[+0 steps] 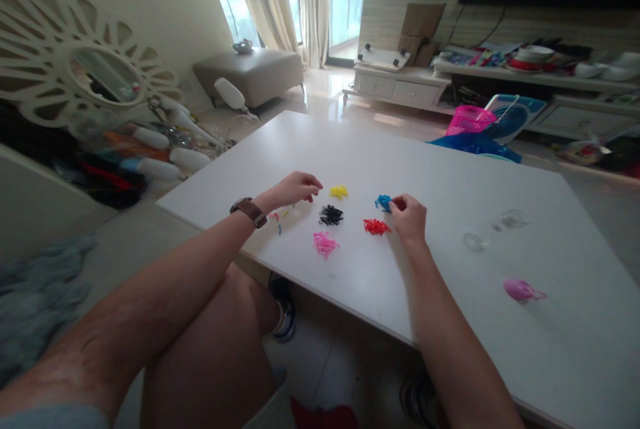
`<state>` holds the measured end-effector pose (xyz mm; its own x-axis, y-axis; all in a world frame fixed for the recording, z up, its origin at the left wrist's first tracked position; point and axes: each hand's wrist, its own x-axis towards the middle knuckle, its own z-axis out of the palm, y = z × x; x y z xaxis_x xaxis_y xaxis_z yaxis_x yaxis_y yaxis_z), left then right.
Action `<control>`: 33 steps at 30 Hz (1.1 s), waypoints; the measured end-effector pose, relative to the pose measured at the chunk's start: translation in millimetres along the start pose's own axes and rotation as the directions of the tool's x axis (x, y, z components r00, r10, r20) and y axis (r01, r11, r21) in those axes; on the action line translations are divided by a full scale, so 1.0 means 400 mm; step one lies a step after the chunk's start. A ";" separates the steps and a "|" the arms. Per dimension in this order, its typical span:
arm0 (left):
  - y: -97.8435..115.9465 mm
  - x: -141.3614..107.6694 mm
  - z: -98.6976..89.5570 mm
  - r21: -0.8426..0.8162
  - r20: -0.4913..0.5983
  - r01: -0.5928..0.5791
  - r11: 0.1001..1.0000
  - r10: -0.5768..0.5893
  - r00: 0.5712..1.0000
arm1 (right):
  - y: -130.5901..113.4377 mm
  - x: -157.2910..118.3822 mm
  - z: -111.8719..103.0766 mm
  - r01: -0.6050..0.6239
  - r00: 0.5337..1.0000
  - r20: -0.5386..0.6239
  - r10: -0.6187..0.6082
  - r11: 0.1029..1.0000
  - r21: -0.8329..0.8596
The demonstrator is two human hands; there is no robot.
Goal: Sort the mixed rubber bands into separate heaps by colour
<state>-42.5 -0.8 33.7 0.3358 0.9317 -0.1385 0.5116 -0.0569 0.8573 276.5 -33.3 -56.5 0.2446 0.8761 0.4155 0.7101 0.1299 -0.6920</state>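
Observation:
Small rubber bands lie sorted by colour in loose piles on the white table (pixel 345 142): yellow bands (pixel 339 192), black bands (pixel 331 215), pink bands (pixel 325 244), red bands (pixel 377 226) and blue bands (pixel 383 202). My right hand (pixel 410 217) pinches at the right edge of the blue pile, just above the red one. My left hand (pixel 299 187), below a brown-strapped watch (pixel 249 212), hovers left of the yellow pile with its fingers curled together. Whatever is at its fingertips is too small to name. A few mixed coloured bands (pixel 280 221) are scattered under the left wrist.
A clear container (pixel 514 218) and a clear round lid (pixel 475 241) lie on the right of the table, with a pink egg-shaped item (pixel 521 290) nearer me. Beyond the table stand a pink basket (pixel 469 120) and a beige ottoman (pixel 250 72).

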 end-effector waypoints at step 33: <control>-0.111 -0.037 -0.095 0.451 0.406 0.027 0.892 -0.232 0.884 | -0.067 -0.011 -0.008 0.119 0.992 -0.050 -0.115 0.989 0.093</control>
<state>-100.1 1.4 16.6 0.4990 0.6912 -0.5227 0.8223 -0.1874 0.5373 258.6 -42.2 -37.9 0.1938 0.8311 0.5213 0.6699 0.2761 -0.6892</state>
